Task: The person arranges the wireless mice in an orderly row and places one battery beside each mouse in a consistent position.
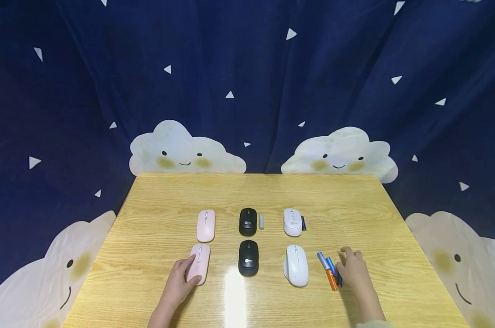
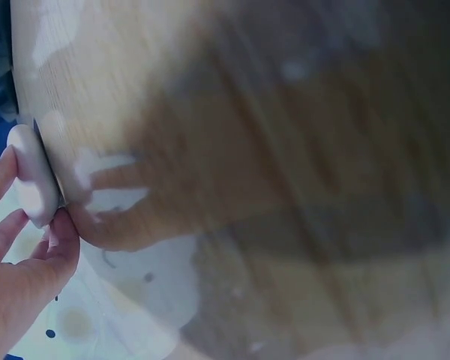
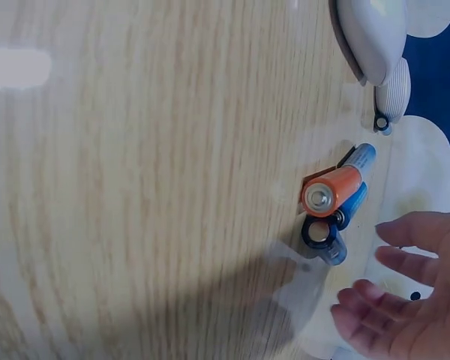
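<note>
My left hand grips the near pink computer mouse by its sides, thumb on one side and fingers on the other. In the left wrist view the same mouse sits low at the wood surface between the fingertips. My right hand hovers right beside a small cluster of AA-like batteries, its fingers loosely bent and holding nothing. Among these lie an orange battery, a blue battery and a dark blue battery. In the right wrist view a gap separates the fingers from them.
Another pink mouse lies behind the held one. Two black mice stand mid-table, a light battery near the far one. Right of them are two white mice; a dark battery lies by the far one. A curtain hangs behind.
</note>
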The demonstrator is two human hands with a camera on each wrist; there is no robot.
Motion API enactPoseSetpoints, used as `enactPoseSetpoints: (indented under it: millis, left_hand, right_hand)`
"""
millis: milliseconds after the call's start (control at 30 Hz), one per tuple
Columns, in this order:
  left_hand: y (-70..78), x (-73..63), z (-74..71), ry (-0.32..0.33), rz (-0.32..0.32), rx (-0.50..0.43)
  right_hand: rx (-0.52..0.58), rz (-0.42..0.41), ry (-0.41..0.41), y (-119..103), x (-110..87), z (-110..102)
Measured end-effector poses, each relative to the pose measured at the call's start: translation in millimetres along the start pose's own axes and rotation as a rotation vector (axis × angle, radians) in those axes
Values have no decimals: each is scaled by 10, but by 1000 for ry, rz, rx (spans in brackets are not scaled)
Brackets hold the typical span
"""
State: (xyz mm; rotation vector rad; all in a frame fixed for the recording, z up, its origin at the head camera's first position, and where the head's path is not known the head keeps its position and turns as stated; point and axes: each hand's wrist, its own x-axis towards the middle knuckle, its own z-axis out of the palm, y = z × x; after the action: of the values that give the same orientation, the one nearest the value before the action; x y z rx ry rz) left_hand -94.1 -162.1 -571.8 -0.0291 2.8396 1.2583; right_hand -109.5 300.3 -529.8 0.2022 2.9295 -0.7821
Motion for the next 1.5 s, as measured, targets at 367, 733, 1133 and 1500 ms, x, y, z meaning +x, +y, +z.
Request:
enactPoseSetpoints:
  millis: [367, 733, 1133, 1500]
  left_hand:
    - [-5, 1, 10, 15, 14, 0]
    - [-11, -3, 12, 11, 14, 6]
    - [-12, -11, 11, 9, 23, -1]
    - [-10, -2, 14, 11, 18, 1]
  right_hand:
    - [103, 69, -97, 108, -40, 62]
    - [181, 117, -124, 97, -103, 78]
    - [187, 120, -113, 103, -124, 122]
    - [177, 137, -92, 124, -106, 139]
